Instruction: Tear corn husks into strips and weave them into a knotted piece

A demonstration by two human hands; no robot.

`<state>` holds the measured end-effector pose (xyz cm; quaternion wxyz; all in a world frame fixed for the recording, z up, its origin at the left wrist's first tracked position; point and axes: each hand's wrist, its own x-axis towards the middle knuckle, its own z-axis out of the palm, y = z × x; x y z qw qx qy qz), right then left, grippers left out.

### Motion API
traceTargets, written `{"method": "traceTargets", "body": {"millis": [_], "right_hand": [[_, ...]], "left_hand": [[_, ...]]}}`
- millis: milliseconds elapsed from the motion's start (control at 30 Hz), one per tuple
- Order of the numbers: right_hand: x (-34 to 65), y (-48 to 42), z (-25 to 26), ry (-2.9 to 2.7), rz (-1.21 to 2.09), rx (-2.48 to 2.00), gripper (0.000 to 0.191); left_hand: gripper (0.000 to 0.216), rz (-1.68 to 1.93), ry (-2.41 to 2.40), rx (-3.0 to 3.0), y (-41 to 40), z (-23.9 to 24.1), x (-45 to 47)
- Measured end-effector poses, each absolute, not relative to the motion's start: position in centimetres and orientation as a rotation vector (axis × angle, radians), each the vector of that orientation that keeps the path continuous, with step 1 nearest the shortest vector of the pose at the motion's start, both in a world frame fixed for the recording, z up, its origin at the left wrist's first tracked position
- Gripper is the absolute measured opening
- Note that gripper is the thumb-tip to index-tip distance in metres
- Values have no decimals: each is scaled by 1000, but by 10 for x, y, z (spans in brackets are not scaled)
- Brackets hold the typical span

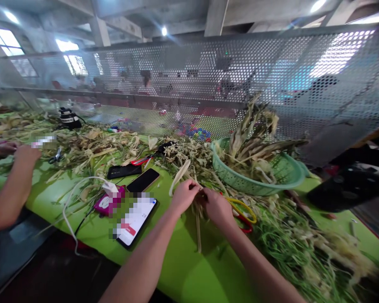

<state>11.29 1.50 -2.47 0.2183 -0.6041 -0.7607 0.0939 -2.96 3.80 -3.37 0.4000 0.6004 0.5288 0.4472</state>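
Observation:
My left hand [183, 195] and my right hand [217, 206] are nearly touching above the green table [202, 275], the fingers of each pinched together. Pale dry plant stalks [198, 235] pass between them and hang down below the fingers. Just how the fingertips grip the stalks is hidden. Scissors with yellow and red handles [244, 210] lie against the far side of my right hand. Beyond the hands rests a heap of dry, curled leaves and stalks [189, 153]. A pale curved husk strip [180, 174] lies near my left hand.
Behind the heap, a green plastic basket [259, 185] holds dry leafy stalks. Left are a lit phone [135, 227], a dark phone [143, 180] and a purple power socket [110, 202] with cords. Green stringy scraps [281, 248] lie right. A co-worker's hand [27, 155] is far left.

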Motion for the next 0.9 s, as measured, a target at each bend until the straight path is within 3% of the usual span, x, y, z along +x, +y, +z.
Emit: {"method": "traceTargets", "body": {"millis": [133, 500, 667, 900], "right_hand": [[136, 14, -20, -1995, 310, -1713, 17], [177, 7, 16, -1053, 849, -1183, 24], [164, -2, 19, -1004, 893, -1122, 22], [144, -2, 3, -1252, 1081, -1253, 31]], "left_hand": [[13, 1177, 1344, 1406, 43, -36, -32], [28, 1098, 1079, 1210, 28, -20, -22], [40, 981, 840, 1259, 16, -8, -17], [41, 1162, 863, 1173, 15, -4, -18]]}}
